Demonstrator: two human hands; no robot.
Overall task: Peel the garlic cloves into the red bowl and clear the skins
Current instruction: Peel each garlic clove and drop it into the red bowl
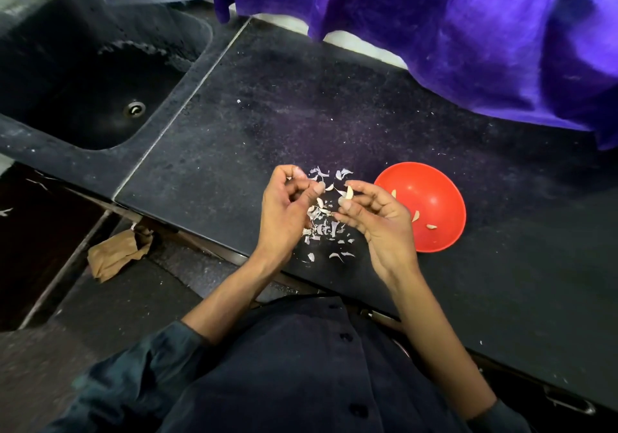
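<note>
My right hand (374,213) pinches a pale garlic clove (349,193) between thumb and fingertips, just left of the red bowl (434,185). Three peeled cloves (415,216) lie inside the bowl. My left hand (289,206) hovers beside it with fingers curled; a scrap of skin may sit at its fingertips, but I cannot tell. Loose garlic skins (326,232) are scattered on the black counter (250,131) between and below both hands.
A black sink (93,74) with a drain lies at the far left. Purple cloth (468,31) hangs over the counter's back edge. Crumpled brown paper (115,253) lies on the floor below the counter's front edge.
</note>
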